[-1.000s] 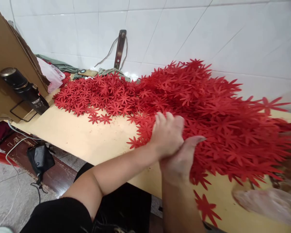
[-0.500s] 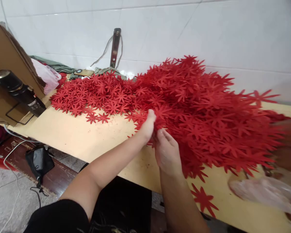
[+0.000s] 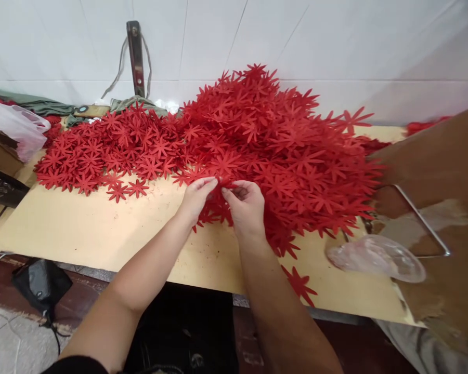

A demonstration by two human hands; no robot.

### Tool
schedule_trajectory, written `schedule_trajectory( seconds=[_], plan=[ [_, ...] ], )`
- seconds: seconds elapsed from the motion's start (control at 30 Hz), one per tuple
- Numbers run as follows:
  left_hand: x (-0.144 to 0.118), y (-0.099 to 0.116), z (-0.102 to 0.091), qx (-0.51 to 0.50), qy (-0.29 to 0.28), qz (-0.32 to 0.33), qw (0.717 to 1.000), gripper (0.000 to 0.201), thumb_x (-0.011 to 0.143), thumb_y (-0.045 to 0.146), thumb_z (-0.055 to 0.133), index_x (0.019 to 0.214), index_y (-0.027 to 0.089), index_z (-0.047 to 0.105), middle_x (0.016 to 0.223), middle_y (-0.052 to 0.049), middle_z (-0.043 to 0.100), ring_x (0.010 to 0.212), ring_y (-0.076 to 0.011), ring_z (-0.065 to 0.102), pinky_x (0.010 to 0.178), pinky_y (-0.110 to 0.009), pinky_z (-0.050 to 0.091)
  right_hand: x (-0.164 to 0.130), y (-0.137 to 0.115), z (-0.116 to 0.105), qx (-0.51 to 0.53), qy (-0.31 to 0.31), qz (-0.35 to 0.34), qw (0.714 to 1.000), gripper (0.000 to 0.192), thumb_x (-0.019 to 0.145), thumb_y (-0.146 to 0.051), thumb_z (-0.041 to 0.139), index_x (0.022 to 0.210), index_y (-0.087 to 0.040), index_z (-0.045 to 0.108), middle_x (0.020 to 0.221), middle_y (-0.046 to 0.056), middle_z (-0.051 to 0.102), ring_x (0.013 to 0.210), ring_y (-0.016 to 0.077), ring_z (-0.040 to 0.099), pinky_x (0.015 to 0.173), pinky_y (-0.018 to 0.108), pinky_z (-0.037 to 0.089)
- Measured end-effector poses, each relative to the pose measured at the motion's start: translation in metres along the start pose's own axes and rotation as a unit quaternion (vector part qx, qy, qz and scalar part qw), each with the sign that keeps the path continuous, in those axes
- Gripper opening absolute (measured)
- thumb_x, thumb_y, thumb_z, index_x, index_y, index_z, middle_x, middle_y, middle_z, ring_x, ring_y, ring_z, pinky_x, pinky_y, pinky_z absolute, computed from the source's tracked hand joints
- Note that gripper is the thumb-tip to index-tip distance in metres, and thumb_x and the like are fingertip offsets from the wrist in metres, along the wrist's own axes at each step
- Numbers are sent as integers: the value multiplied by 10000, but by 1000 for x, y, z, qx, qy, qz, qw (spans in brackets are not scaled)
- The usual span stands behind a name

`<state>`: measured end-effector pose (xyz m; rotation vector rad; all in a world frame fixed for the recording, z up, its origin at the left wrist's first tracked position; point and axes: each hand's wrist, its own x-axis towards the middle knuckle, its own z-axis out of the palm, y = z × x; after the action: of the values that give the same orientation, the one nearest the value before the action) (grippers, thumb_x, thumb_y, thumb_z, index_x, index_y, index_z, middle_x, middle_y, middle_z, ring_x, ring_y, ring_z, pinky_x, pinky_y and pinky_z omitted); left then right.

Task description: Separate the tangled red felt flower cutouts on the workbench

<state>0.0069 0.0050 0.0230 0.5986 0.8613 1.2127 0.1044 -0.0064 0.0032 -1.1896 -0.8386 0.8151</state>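
My left hand [image 3: 198,196] and my right hand [image 3: 246,205] meet at the front of a big heap of red flower-shaped cutouts [image 3: 288,156]. Thumb and fingers of each hand are pinched together on a red cutout [image 3: 223,183] between them. It merges with the heap behind, so whether it is one piece or several I cannot tell. A lower pile of the same cutouts [image 3: 117,140] spreads off to the left. One loose red cutout [image 3: 299,285] lies near the table's front edge, right of my right forearm.
A clear plastic container [image 3: 393,262] sits at the table's right, beside a cardboard box [image 3: 444,218]. At the left are a white plastic bag [image 3: 17,124] and a black cylinder [image 3: 2,187]. A dark metal strip [image 3: 135,59] stands against the tiled wall.
The view has swung to the right, bringing the cardboard box and container into sight. My hands have drawn slightly apart, with the red cutout now showing between their fingertips.
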Motion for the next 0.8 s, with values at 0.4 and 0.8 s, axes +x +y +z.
schedule_trajectory(
  seconds=[0.4,0.8],
  plan=[
    [5,-6,-7,104,4,65,992,94,763,187,638,820,171,712,879,-23,703,845,-121,605,928,-314,424,11,1,-1,77,-106,130,983,365,438,-327,854,743,-213,689,770,-28,701,704,103,609,800,302,512],
    [-2,-4,0,109,-15,101,989,125,749,203,668,871,176,673,808,14,646,735,-65,561,780,-223,449,5,-1,-8,51,-92,72,992,366,534,-449,809,648,-199,567,627,-43,607,582,86,527,590,249,456]
  ],
)
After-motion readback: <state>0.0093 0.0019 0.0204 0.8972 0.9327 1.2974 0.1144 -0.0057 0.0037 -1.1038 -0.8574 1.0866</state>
